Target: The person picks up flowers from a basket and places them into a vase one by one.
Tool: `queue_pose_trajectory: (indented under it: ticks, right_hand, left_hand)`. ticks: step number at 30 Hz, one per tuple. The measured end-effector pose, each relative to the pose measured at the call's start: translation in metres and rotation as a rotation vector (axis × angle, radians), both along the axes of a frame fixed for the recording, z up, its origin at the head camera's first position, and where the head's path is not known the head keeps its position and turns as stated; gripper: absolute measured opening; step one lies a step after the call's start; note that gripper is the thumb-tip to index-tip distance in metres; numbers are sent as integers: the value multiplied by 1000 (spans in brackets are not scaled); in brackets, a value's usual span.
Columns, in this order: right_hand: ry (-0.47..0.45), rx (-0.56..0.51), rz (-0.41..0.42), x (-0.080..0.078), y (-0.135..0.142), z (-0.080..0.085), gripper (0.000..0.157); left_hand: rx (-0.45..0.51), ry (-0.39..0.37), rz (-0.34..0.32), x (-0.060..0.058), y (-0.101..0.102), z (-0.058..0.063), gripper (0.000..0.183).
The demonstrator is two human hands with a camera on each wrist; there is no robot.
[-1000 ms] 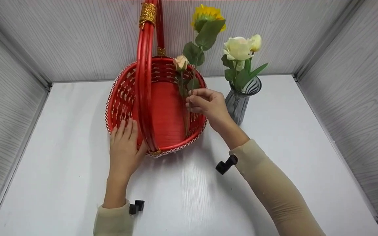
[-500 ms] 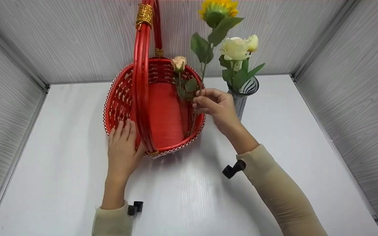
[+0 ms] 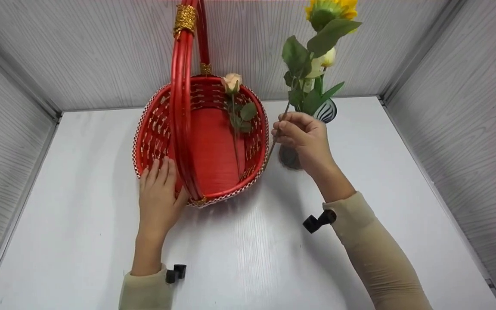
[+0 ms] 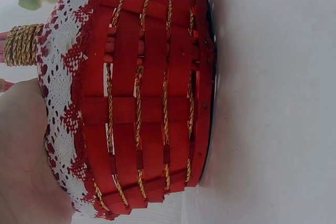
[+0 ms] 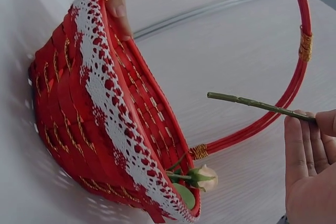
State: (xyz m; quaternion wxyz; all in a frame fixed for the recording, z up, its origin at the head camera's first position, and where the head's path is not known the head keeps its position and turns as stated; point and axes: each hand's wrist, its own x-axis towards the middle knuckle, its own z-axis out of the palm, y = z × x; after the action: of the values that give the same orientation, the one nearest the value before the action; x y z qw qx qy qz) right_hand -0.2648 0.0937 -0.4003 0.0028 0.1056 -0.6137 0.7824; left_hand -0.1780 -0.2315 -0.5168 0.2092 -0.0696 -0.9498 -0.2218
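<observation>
My right hand pinches the stem of a sunflower, head up, above the table between the red basket and the glass vase. In the right wrist view the cut lower end of the stem points out past the fingers, apart from the basket. My left hand rests on the basket's near left rim beside the handle foot, its fairly straight fingers reaching over inside. The left wrist view shows my palm against the lace-trimmed rim. A pale peach rose leans inside the basket's right side.
A grey ribbed glass vase with white flowers stands to the right, partly hidden by my right hand and the sunflower. The tall red handle arches over the basket. Grey panels bound the white table.
My right hand has moved right with the sunflower, drawing its stem out of the basket and across in front of the vase. The rose and my left hand stay nearly where they were.
</observation>
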Motion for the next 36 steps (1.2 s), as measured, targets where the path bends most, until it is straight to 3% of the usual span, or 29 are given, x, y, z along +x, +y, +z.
queue_pose_trajectory:
  ticks: [9,15,24,36]
  right_hand:
    - [14,-23,-50,0,18,3,7]
    - [38,-43,-84,-2,30,5,6]
    - [15,-98,-97,-4,46,7,15]
    - [21,-143,-167,-12,71,13,15]
  left_hand:
    - [3,-18,4,0,0,0,67]
    - [11,23,-4,0,0,-1,65]
    - [16,35,-5,0,0,-1,65]
    - [9,40,-7,0,-1,-2,65]
